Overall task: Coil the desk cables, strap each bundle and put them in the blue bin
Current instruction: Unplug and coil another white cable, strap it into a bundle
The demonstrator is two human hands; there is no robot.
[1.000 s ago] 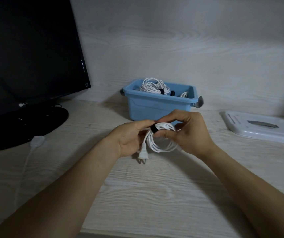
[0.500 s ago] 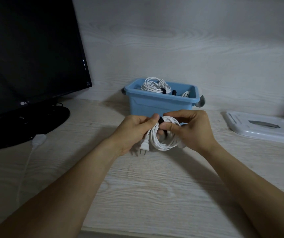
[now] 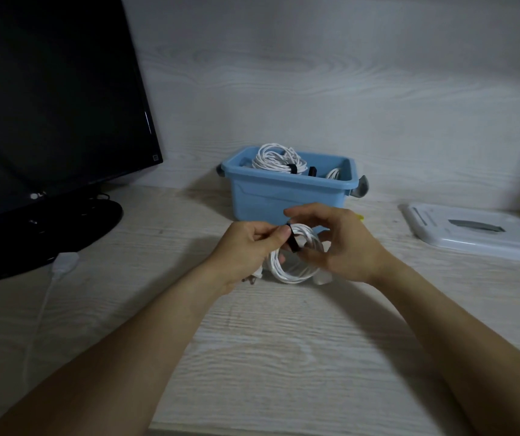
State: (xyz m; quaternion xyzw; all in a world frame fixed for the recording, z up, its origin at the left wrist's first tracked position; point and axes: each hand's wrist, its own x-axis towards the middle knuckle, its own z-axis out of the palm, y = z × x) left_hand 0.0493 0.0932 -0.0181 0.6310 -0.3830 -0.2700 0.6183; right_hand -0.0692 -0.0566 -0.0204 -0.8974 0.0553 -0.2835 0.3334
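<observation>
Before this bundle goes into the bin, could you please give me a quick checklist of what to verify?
1. Cable coiled: white coil looped, ok.
2. Black strap round the coil: ok; fastened, cannot tell.
3. Left hand pinches coil at strap: ok.
4. Right hand grips strap: ok.
5. Blue bin open, behind the hands: ok.
6. Room in bin beside the strapped bundles: cannot tell.

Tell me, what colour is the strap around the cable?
Black strap on the white cable, seen in the head view.
</observation>
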